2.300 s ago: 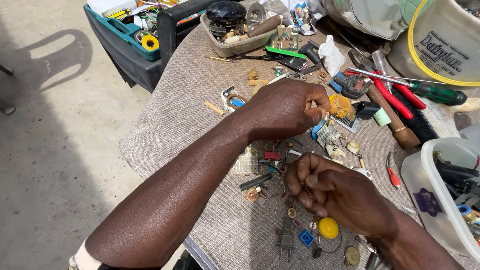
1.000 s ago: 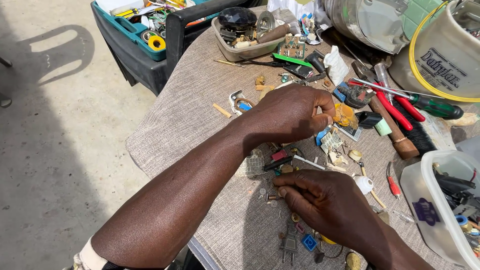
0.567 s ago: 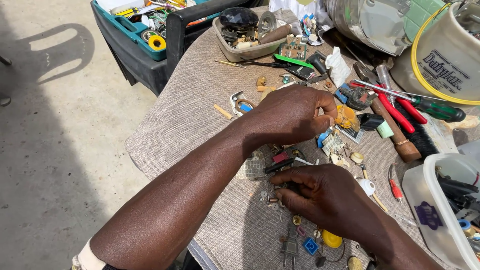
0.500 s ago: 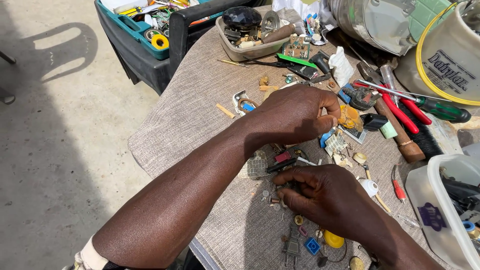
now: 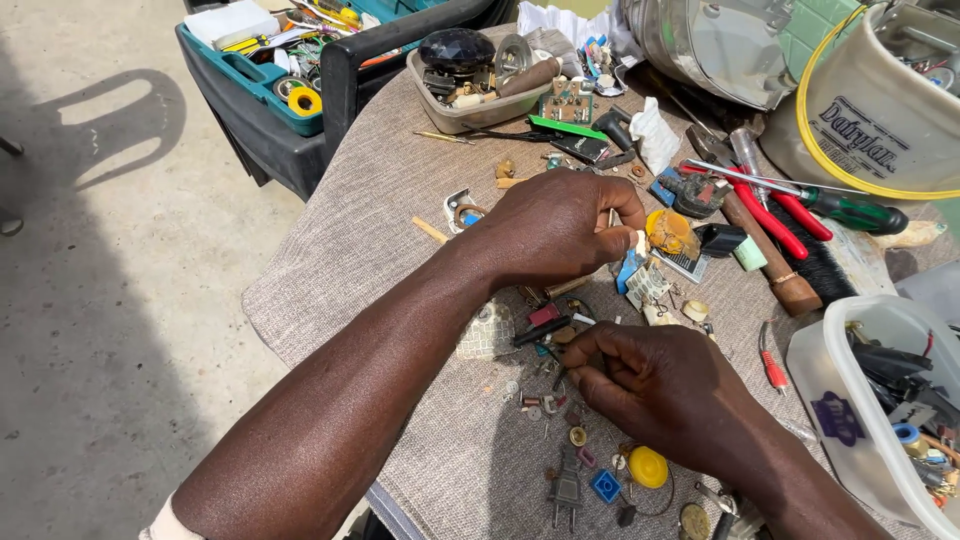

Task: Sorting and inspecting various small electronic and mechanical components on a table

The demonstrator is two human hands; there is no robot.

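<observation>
On a round table covered with grey woven cloth (image 5: pixel 400 210), the left hand (image 5: pixel 555 225) is curled into a loose fist, its fingertips pinched on a thin pale metal pin (image 5: pixel 612 217) that stands upright just above the knuckles; what else the fist holds cannot be seen. The right hand (image 5: pixel 665 385) lies lower on the cloth, fingers bent and drawn together over a scatter of small parts, its fingertips touching a thin dark rod (image 5: pixel 542 331); whether they actually grip it is not clear. Between the hands lie a small red block (image 5: pixel 545 314) and a pale mesh-patterned lump (image 5: pixel 487 331). Near the right wrist sit a round yellow cap (image 5: pixel 648 467), a small blue square piece (image 5: pixel 605 486) and a grey two-pin plug (image 5: pixel 566 488). At the far edge a shallow beige plastic tray (image 5: pixel 470 118) holds a black faceted knob, a shiny metal piece and a brown cylinder. Left of it, an open teal and black toolbox (image 5: pixel 265 95) holds a yellow tape roll, wires and a white box. At the right edge a translucent white plastic tub (image 5: pixel 835 400) contains black clips, cables and a blue-ringed part. Behind it stands a cream plastic bucket (image 5: pixel 880 120) with a yellow rim, just beside red-handled pliers (image 5: pixel 775 215) and a green-handled screwdriver (image 5: pixel 850 208).
</observation>
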